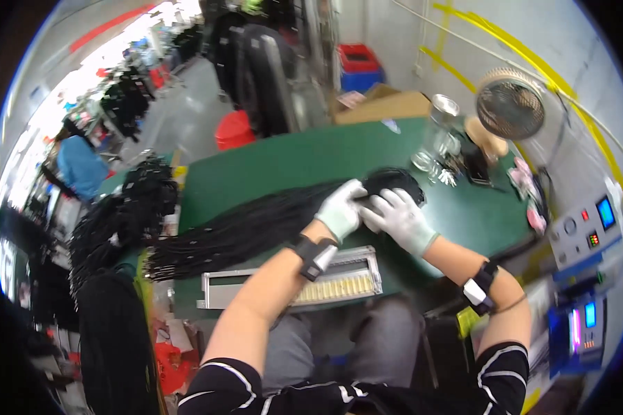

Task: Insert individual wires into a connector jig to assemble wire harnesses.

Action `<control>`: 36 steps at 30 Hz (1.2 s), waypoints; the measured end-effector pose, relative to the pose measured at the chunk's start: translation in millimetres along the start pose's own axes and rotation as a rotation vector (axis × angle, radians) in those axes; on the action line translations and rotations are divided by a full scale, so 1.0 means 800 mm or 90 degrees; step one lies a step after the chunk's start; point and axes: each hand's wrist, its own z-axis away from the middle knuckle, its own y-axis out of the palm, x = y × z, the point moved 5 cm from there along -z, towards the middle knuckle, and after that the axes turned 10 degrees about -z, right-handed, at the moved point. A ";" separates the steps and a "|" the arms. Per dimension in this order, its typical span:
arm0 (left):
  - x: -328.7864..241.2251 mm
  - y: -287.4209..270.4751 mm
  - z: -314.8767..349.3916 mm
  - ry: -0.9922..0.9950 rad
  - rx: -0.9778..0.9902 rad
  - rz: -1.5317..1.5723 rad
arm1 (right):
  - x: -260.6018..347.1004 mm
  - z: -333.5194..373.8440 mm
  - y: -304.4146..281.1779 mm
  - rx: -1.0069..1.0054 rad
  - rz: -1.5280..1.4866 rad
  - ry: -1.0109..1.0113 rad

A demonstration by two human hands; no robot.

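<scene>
A long bundle of thin black cords (pixel 256 220) lies across the green table, its loose ends fanned out at the left and its other end looped at the right. Both my hands wear white gloves and meet over the looped end. My left hand (pixel 340 210) has its fingers bent in a pinch, and its fingertips touch the cords. Close beside it, my right hand (pixel 404 221) curls over the bundle with its thumb toward the left hand. What lies between the fingertips is too small to make out. Near the front edge sits a metal frame (pixel 221 299) holding a row of cream-coloured pieces.
The green table (pixel 291 155) carries a clear jar (pixel 436 131), a dark phone (pixel 475 166) and a round fan (pixel 511 104) at the right. More black cords (pixel 135 200) hang at the left. A control box (pixel 588 225) stands far right. A red stool (pixel 235 130) is behind.
</scene>
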 end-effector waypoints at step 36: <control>0.045 0.046 0.050 0.275 -0.206 -0.779 | -0.130 -0.052 0.017 0.106 -0.485 0.309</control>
